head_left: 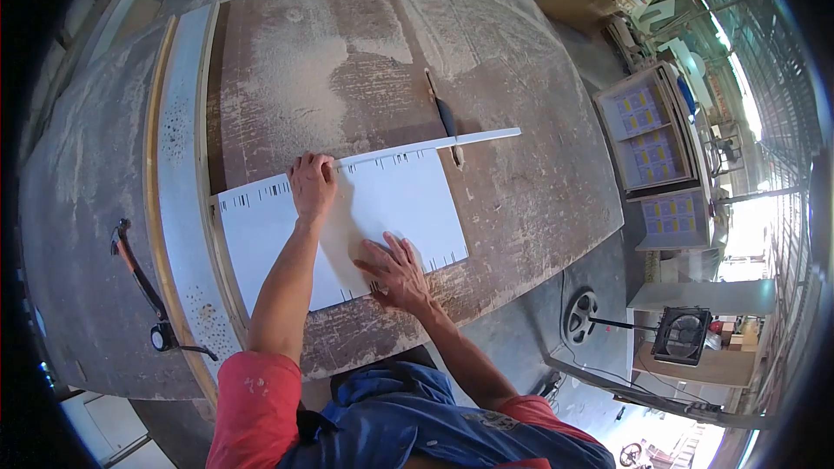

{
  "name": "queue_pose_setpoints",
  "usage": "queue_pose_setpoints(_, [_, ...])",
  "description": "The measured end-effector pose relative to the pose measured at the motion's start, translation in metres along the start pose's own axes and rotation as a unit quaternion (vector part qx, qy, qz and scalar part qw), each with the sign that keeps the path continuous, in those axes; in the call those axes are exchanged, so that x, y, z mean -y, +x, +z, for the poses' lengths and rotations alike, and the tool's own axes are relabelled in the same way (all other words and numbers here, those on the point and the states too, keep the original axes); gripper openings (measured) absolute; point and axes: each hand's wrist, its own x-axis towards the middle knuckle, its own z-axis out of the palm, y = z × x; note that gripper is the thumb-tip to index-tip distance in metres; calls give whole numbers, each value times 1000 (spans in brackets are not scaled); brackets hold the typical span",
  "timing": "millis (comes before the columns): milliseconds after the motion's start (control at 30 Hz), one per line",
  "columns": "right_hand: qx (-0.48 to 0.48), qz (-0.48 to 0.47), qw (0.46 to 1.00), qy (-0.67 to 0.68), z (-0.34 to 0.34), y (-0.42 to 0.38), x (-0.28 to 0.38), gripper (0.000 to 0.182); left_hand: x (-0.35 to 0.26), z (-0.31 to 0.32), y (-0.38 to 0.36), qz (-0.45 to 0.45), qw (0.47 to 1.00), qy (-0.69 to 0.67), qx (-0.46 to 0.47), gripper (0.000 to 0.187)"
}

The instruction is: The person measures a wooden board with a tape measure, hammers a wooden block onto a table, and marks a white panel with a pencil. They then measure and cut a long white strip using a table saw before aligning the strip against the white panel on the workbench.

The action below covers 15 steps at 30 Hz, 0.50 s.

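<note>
A white panel [391,200] lies flat on the sawdust-covered saw table, with short dark marks along its edges. Along its far edge runs a narrow white strip [478,136], jutting past the panel's right side. My left hand [313,187] is closed over this strip, fingers curled on its far side. My right hand [398,274] rests on the panel near its front edge, fingers spread. Just beyond the strip, a dark saw blade [446,117] stands up from a slot in the table; the strip hides part of it.
A long wood-edged fence board [187,122] borders the panel's left end. Left of it lies a hammer-like tool [139,269] with an orange-and-black handle. The dusty table top [521,182] extends right. Beyond it stand a wooden cabinet [647,135] and a black fan-like device [682,336].
</note>
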Motion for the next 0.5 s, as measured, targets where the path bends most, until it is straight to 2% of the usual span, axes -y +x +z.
queue_pose_setpoints(233, [11,7,1000,7,-3,5,-2,74,0,1,6,0,1000,-4,3,9])
queue_pose_setpoints(500, [-27,-9,999,31,4,-1,-11,73,6,9,5,22,1000,19,-4,10])
